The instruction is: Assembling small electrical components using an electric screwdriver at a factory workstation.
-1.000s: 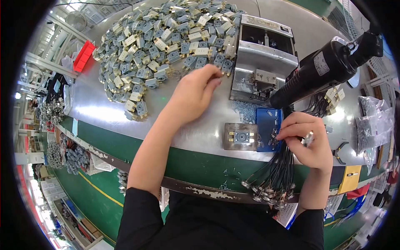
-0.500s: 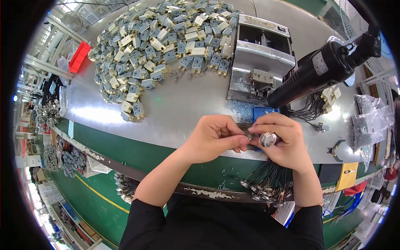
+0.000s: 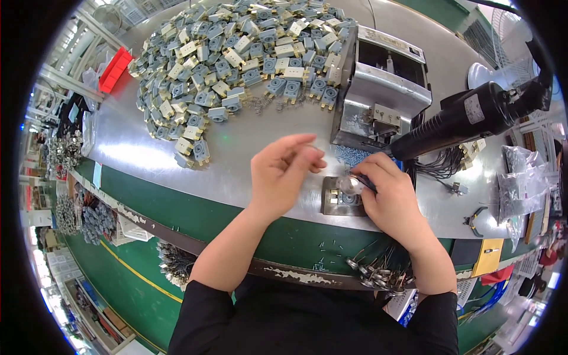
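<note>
My left hand [image 3: 279,177] is lifted over the steel bench, left of the metal fixture block [image 3: 329,204]. Its fingers are loosely curled and apart, holding nothing. With its fingertips my right hand [image 3: 390,194] grips a round silver metal cap [image 3: 349,185] with a black wire, right over the block. A grey part [image 3: 350,199] sits in the block, partly covered by the cap and fingers. Just behind my right fingers lie many small screws [image 3: 348,155]; the hand hides part of them.
A heap of grey and cream switch housings [image 3: 236,59] fills the back left. Behind my right hand stand a metal screw feeder [image 3: 387,89] and a black electric screwdriver [image 3: 461,121]. Wired metal caps [image 3: 378,275] hang over the front edge. Pliers [image 3: 473,222] lie at right.
My left hand has let go of the small part and moved up and left, away from my right hand. My right hand has shifted left with the cap, and the fixture block shows more.
</note>
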Demonstrator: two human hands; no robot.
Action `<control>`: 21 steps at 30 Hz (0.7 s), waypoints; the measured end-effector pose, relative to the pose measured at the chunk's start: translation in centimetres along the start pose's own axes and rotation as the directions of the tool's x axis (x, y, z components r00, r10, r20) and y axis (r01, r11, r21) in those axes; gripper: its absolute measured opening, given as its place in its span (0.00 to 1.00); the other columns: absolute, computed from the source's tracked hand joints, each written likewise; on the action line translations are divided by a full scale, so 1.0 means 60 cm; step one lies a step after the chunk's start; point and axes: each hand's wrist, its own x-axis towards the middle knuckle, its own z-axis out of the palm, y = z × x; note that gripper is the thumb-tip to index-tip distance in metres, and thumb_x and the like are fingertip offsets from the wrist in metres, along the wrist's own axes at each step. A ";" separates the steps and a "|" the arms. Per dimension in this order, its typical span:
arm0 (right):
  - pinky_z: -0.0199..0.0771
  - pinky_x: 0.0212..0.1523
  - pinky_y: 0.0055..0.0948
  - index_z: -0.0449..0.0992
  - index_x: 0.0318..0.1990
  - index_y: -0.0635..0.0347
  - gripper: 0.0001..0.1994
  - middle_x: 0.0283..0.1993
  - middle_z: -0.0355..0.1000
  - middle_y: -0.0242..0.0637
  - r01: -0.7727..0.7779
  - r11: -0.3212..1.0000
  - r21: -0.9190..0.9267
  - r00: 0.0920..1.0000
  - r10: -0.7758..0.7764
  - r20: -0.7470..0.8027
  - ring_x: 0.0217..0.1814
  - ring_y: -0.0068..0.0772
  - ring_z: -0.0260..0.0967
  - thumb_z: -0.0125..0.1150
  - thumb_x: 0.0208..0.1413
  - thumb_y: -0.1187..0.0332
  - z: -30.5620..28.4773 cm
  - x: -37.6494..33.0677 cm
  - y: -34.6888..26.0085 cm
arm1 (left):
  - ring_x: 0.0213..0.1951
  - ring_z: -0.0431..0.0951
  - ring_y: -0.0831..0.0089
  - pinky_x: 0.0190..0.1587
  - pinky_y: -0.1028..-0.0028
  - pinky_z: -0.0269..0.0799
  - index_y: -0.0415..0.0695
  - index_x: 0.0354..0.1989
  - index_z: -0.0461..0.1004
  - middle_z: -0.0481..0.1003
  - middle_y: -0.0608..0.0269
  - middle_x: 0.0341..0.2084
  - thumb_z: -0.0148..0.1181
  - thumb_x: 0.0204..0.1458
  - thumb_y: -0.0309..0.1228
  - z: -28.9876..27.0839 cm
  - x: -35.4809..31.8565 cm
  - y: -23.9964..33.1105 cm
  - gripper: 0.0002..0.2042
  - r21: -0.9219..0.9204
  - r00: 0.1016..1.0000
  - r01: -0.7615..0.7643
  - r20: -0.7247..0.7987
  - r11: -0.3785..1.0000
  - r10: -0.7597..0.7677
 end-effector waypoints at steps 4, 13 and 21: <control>0.80 0.42 0.39 0.80 0.45 0.66 0.14 0.46 0.75 0.43 -0.036 0.987 -0.156 0.997 0.047 0.068 0.40 0.51 0.78 0.63 0.49 0.82 0.017 0.015 -0.003 | 0.36 0.81 0.76 0.38 0.77 0.77 0.35 0.60 0.75 0.81 0.62 0.37 0.51 0.74 0.31 -0.046 0.012 -0.013 0.14 -0.178 0.989 0.149 0.005 0.973 -0.151; 0.61 0.30 0.26 0.80 0.32 0.71 0.12 0.36 0.77 0.40 -0.193 0.928 0.318 0.976 0.147 0.163 0.30 0.26 0.65 0.71 0.50 0.67 -0.063 0.013 0.009 | 0.33 0.82 0.76 0.35 0.78 0.77 0.35 0.58 0.76 0.84 0.56 0.43 0.53 0.72 0.28 -0.019 0.006 -0.004 0.13 -0.171 0.967 0.229 0.153 0.958 -0.204; 0.68 0.40 0.23 0.82 0.45 0.74 0.08 0.47 0.78 0.41 -0.148 0.743 0.653 0.988 0.080 0.133 0.40 0.23 0.70 0.62 0.64 0.78 -0.087 -0.024 0.039 | 0.34 0.83 0.76 0.34 0.77 0.76 0.39 0.40 0.87 0.85 0.58 0.43 0.76 0.51 0.22 0.013 -0.009 -0.015 0.08 0.267 0.889 -0.186 0.456 0.946 0.046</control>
